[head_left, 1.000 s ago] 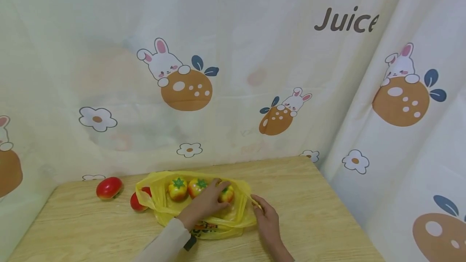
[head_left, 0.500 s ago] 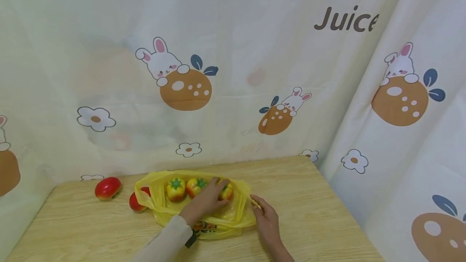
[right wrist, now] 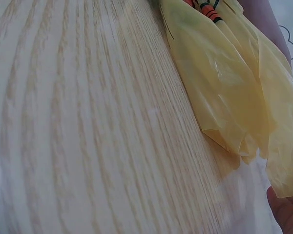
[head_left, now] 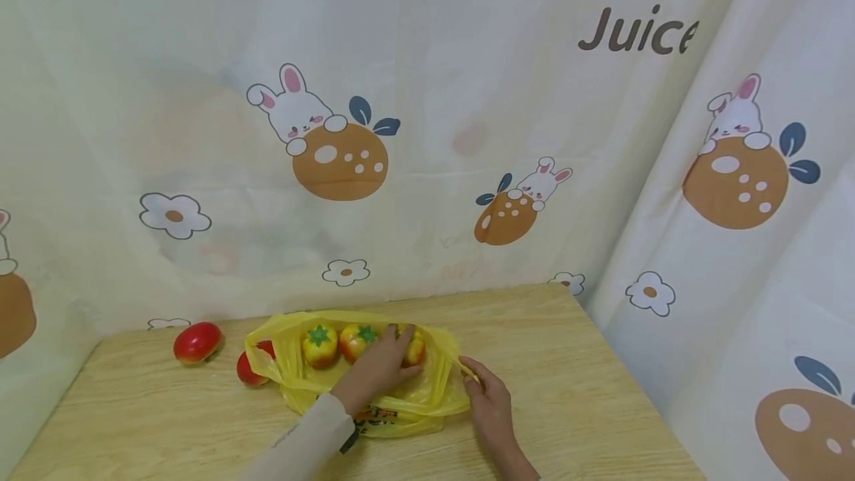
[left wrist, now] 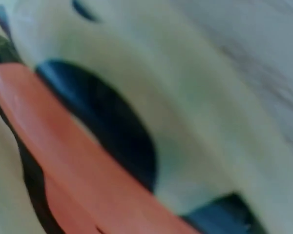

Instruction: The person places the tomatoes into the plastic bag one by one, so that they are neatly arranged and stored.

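Note:
A yellow plastic bag [head_left: 401, 425] lies spread on the table with its mouth facing up. Inside it, in a row, sit a left persimmon [head_left: 320, 346], a middle persimmon [head_left: 356, 342] and a right persimmon [head_left: 416, 348], yellow-red with green tops where these show. My left hand [head_left: 375, 370] reaches into the bag, fingers and thumb around the right persimmon, covering part of it. My right hand [head_left: 490, 399] pinches the bag's right edge between thumb and fingers. In the right wrist view, yellow film [right wrist: 224, 83] hangs above a fingertip [right wrist: 285, 212].
A red oval fruit [head_left: 197, 342] lies at the table's back left. Another red fruit [head_left: 250, 368] is partly covered by the bag's left handle. Behind the wooden table [head_left: 568, 392] hangs a printed curtain [head_left: 427, 95]. The left wrist view is filled by blurred printed plastic.
My left fingers have shifted slightly to the left over the right persimmon, showing more of its top. My right hand stays on the bag's edge. The view has tilted a little.

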A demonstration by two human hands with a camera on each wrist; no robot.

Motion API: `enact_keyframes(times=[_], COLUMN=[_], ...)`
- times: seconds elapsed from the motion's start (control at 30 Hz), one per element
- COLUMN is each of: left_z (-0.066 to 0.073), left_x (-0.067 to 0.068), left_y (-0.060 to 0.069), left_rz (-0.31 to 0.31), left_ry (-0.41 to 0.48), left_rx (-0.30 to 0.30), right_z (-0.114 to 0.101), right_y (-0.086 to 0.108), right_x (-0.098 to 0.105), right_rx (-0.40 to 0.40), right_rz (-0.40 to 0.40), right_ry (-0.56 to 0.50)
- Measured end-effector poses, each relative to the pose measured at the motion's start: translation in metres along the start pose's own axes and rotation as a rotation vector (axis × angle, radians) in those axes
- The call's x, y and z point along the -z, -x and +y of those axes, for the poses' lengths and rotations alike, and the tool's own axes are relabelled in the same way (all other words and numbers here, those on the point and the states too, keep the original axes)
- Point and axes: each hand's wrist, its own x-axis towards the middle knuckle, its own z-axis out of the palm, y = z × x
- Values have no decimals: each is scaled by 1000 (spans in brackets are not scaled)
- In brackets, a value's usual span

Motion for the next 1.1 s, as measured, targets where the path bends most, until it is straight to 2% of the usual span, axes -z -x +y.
enact_keyframes(times=[0.2,0.33,0.43,0.53,0.63,0.7,0.83,0.93,1.1], left_z=[4,7,7,8,7,3,-12,-25,-52], left_x=[-1,2,2,6,14,20,35,47,68], left_y=[1,3,6,13,25,35,50,60,78], left_rz=[57,83,122,149,187,246,424,525,639], left_ry=[-53,-70,-107,-133,-116,-105,-90,-82,-34], left_rx=[15,4,-29,-59,-88,-111,-151,-132,-82], right_z=[-3,-2,-1,-5,-5,-4,1,0,-3], right_y=[3,4,5,6,6,5,3,4,5], right_x=[0,0,-1,-1,-1,-1,-2,-2,-3], right_rx=[1,-4,-9,-15,-17,-15,-3,-1,-4], right_rz=[-8,-10,-14,-21,-22,-20,-21,-26,-35], right_ry=[5,1,-14,-19,-9,-2,-3,4,0])
